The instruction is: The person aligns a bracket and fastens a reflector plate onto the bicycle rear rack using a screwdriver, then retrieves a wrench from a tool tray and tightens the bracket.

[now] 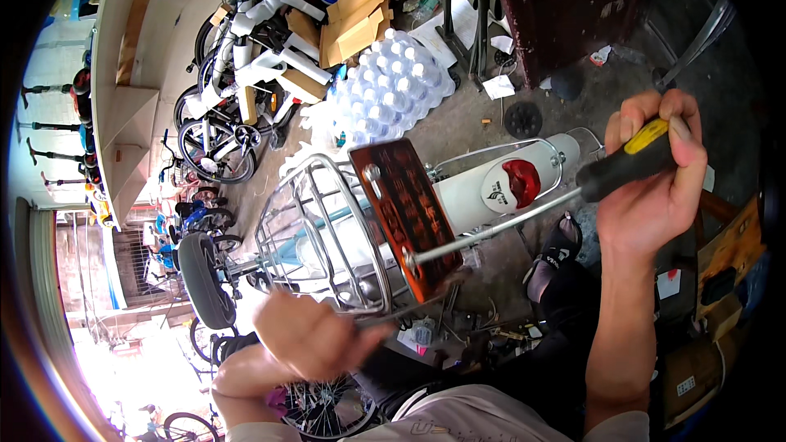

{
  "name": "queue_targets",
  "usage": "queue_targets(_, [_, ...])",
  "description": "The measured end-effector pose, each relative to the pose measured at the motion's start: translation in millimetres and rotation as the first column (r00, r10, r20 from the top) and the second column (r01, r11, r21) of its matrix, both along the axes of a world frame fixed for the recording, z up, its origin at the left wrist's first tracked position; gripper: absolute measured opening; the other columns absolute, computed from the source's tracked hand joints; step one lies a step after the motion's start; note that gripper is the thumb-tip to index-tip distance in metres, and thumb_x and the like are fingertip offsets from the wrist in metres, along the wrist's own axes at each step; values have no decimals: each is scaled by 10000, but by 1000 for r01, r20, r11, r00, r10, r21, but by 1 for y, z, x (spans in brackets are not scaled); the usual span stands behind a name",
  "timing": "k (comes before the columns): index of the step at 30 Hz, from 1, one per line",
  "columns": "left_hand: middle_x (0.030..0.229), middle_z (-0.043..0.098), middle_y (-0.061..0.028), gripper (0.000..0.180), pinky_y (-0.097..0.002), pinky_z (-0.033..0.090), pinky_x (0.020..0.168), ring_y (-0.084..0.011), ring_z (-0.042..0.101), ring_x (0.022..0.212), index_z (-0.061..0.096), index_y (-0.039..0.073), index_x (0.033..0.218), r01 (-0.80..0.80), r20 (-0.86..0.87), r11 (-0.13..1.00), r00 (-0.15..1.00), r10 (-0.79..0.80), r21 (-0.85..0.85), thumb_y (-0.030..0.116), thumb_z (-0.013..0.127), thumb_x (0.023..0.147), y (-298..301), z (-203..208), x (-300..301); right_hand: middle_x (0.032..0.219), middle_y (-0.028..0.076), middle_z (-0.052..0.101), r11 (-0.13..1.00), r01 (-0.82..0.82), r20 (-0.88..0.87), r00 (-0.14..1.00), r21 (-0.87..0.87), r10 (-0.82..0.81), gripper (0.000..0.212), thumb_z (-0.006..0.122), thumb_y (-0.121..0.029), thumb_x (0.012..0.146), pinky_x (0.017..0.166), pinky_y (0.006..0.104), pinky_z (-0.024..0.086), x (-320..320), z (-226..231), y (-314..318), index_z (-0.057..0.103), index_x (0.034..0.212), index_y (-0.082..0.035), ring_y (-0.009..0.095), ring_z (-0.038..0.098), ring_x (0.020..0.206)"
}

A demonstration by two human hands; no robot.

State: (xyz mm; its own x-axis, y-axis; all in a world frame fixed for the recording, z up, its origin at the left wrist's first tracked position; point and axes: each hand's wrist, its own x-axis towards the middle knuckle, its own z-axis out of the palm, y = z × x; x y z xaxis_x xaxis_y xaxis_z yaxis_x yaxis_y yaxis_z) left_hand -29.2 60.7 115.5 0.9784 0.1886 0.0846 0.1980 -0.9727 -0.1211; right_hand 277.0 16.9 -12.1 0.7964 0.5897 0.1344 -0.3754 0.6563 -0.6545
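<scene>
My right hand (651,168) is wrapped round the black and yellow handle of a screwdriver (508,223). The shaft runs left to a bolt at the lower corner of a reddish-orange licence plate (405,217). The plate sits against a metal wire basket (319,237). Below the basket, my blurred left hand (315,336) is closed round a slim metal tool (422,304), which reaches behind the plate's lower edge; its kind is unclear. Beyond the plate, a white mudguard (463,195) carries a red tail light (521,183).
Water bottles in a pack (393,86) and an open cardboard box (356,20) stand on the far floor. Partly wrapped bikes (237,74) lean at the far left. A dark saddle (206,280) lies left of the basket. Scattered parts (508,334) lie near my legs.
</scene>
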Motion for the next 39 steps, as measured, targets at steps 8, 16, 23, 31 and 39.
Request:
queue_targets(8, [530, 299, 67, 450, -288, 184, 430, -92, 303, 417, 488, 142, 623, 40, 43, 999, 998, -41, 10, 404, 821, 777, 0, -8, -1, 794, 149, 558, 1000, 4, 12, 1000, -13, -4, 246, 463, -223, 906, 656, 290, 399, 1, -3, -5, 485, 1022, -8, 178, 498, 695])
queue_targets(16, [495, 324, 73, 439, -289, 208, 424, -85, 314, 402, 497, 143, 574, -130, -18, 991, 991, 130, -37, 359, 841, 743, 2, -1, 0, 796, 148, 563, 1000, 0, 33, 999, 20, 0, 243, 455, -215, 909, 679, 292, 403, 3, -3, 0, 486, 1027, -4, 180, 491, 698])
queue_targets(23, [502, 316, 68, 446, -287, 177, 429, -90, 318, 407, 488, 140, 581, -132, 3, 991, 991, 132, -19, 349, 861, 707, 4, -7, 2, 792, 144, 559, 999, 41, 12, 999, -20, -40, 247, 456, -217, 905, 689, 294, 395, 0, -1, -1, 487, 1028, -6, 180, 489, 704])
queue_targets(31, [527, 362, 85, 426, -239, 205, 474, -64, 356, 443, 567, 142, 604, 136, 217, 990, 968, -124, -39, 448, 850, 691, -26, -28, 2, 780, 144, 518, 995, 85, 8, 996, -55, -84, 220, 448, -207, 889, 680, 289, 395, -7, 7, 1, 452, 999, -16, 184, 476, 693])
queue_targets(39, [651, 534, 68, 403, -234, 333, 505, -78, 482, 525, 661, 103, 817, 54, 156, 982, 987, -25, -184, 483, 792, 788, -11, -5, -14, 803, 152, 534, 996, 73, 29, 997, -46, -72, 254, 443, -225, 878, 650, 280, 410, -5, 3, -3, 427, 1032, -24, 173, 489, 706])
